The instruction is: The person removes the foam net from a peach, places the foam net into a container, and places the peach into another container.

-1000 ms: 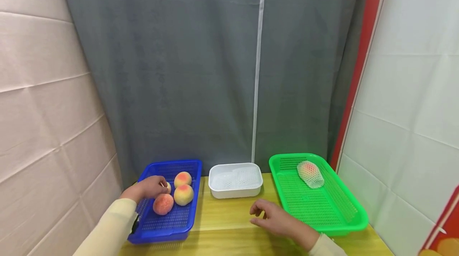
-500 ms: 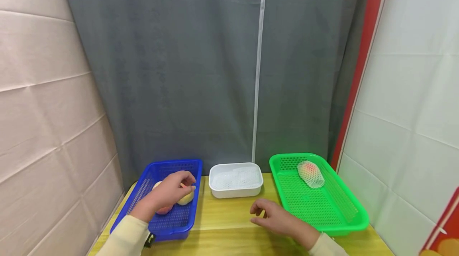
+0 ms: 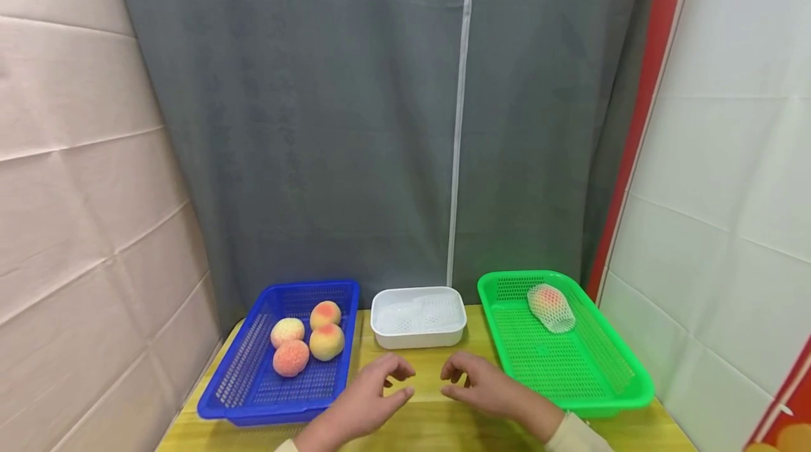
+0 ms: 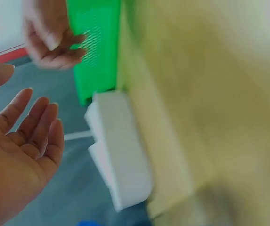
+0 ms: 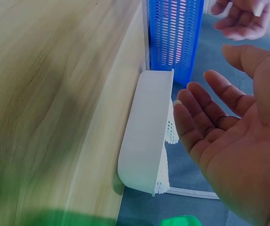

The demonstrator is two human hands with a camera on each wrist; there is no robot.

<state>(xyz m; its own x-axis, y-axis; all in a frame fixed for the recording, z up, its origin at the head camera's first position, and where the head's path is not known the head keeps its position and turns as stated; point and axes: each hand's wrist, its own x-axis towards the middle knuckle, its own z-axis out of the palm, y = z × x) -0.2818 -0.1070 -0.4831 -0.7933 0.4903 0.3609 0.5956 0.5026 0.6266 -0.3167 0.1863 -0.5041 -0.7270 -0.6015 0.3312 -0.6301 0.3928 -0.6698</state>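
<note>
In the head view my left hand hovers over the table in front of the white box, its fingers loosely bent and nothing in them. Facing it, my right hand hangs just left of the green basket, also holding nothing. Several peaches, among them a pinkish one and a yellow one, lie together in the blue basket. One peach in a white foam net lies at the back of the green basket. The white box holds white netting.
Wooden table extends under everything. A grey curtain hangs directly behind the containers. White panels flank the right side, and pale cloth stands on the left.
My left hand has come out of the blue basket and moved right, to the middle front of the table. The peaches there are uncovered now. My right hand has stayed in place.
</note>
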